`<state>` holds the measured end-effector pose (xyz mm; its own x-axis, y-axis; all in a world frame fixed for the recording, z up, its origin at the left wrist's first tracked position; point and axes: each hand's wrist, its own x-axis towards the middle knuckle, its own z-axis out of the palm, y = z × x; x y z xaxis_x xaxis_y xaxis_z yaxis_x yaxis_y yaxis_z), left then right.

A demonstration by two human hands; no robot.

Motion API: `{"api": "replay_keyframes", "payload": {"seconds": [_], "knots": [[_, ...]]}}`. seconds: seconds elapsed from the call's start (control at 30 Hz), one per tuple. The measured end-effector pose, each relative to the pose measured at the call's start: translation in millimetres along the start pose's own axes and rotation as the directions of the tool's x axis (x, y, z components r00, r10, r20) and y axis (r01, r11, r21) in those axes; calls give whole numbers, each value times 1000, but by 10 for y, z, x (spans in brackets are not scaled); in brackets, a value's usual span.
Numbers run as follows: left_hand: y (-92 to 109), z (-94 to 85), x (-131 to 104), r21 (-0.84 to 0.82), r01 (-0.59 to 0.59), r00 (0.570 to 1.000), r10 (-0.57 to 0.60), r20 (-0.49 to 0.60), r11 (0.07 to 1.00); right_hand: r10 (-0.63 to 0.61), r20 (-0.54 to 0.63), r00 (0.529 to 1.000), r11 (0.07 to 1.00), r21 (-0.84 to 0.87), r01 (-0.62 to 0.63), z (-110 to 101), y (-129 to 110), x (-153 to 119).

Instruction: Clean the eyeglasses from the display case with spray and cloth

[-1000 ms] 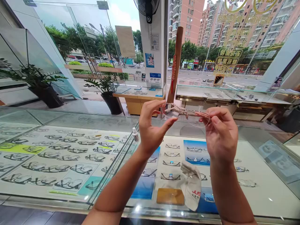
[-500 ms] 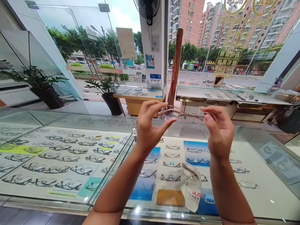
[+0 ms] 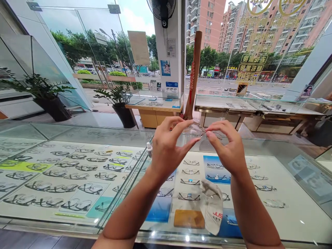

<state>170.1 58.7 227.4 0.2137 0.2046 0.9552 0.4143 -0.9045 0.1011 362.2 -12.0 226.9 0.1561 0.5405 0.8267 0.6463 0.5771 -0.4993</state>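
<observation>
A pair of thin-rimmed eyeglasses (image 3: 196, 128) is held up above the glass counter, between my two hands. My left hand (image 3: 169, 145) pinches the left lens rim between thumb and fingers. My right hand (image 3: 227, 145) is closed with thumb and forefinger at the middle of the frame, near the nose bridge; part of the other lens shows behind its fingers. Below them, on the counter top, lie a crumpled pale cloth (image 3: 213, 207) with red lettering and a flat brown rectangular piece (image 3: 188, 219).
The glass display counter (image 3: 124, 204) holds rows of spectacles. A small white bottle (image 3: 149, 149) stands on it, left of my left hand. Beyond are a wooden post (image 3: 195, 76), potted plants (image 3: 123, 107) and another display case (image 3: 225, 103) by the windows.
My right hand has moved left, from the far side of the eyeglasses to their middle. My left hand keeps its pinch, and the eyeglasses have turned and dropped slightly.
</observation>
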Motion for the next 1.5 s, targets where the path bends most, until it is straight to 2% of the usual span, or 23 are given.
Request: {"api": "replay_keyframes", "payload": {"seconds": [0.27, 0.53, 0.7, 0.83, 0.9, 0.97, 1.03, 1.13, 1.2, 1.27, 1.33, 1.37, 1.4, 1.43, 1.5], "knots": [[30, -17, 4, -55, 34, 999, -32, 38, 998, 18, 52, 998, 1000, 17, -19, 1, 29, 10], [14, 26, 4, -302, 208, 977, -185, 103, 931, 127, 105, 986, 978, 154, -142, -3, 40, 18], [13, 150, -67, -475, 381, 924, -343, 167, 794, 225, 135, 965, 936, 244, -252, 33, 89, 18], [66, 220, -101, -570, 529, 837, -495, 231, 628, 329, 183, 927, 874, 314, -372, 44, 132, 33], [95, 233, -108, -566, 579, 800, -542, 257, 587, 372, 219, 902, 837, 342, -428, 41, 160, 39], [110, 240, -115, -558, 580, 800, -543, 253, 594, 391, 255, 884, 800, 380, -463, 39, 187, 41], [113, 250, -122, -552, 544, 828, -508, 236, 631, 393, 264, 881, 777, 416, -472, 43, 202, 36], [134, 270, -130, -517, 467, 877, -450, 169, 717, 365, 195, 911, 808, 419, -413, 58, 191, 18], [190, 268, -151, -440, 427, 887, -461, 33, 790, 302, 96, 948, 869, 381, -315, 73, 160, -1], [280, 232, -208, -355, 422, 854, -498, -153, 834, 210, -15, 978, 930, 311, -195, 95, 108, -26], [382, 161, -313, -331, 458, 797, -546, -257, 825, 115, -99, 988, 972, 218, -91, 137, 36, -64], [429, 116, -379, -350, 490, 778, -582, -239, 798, 75, -122, 990, 984, 169, -54, 169, -6, -93], [469, 69, -451, -389, 531, 762, -625, -171, 753, 39, -132, 990, 992, 122, -23, 209, -51, -132], [503, 24, -525, -440, 582, 740, -669, -62, 684, 7, -130, 991, 997, 79, 3, 256, -97, -185], [555, -51, -668, -541, 683, 663, -727, 177, 491, -53, -106, 993, 999, 2, 54, 362, -180, -337]]}}
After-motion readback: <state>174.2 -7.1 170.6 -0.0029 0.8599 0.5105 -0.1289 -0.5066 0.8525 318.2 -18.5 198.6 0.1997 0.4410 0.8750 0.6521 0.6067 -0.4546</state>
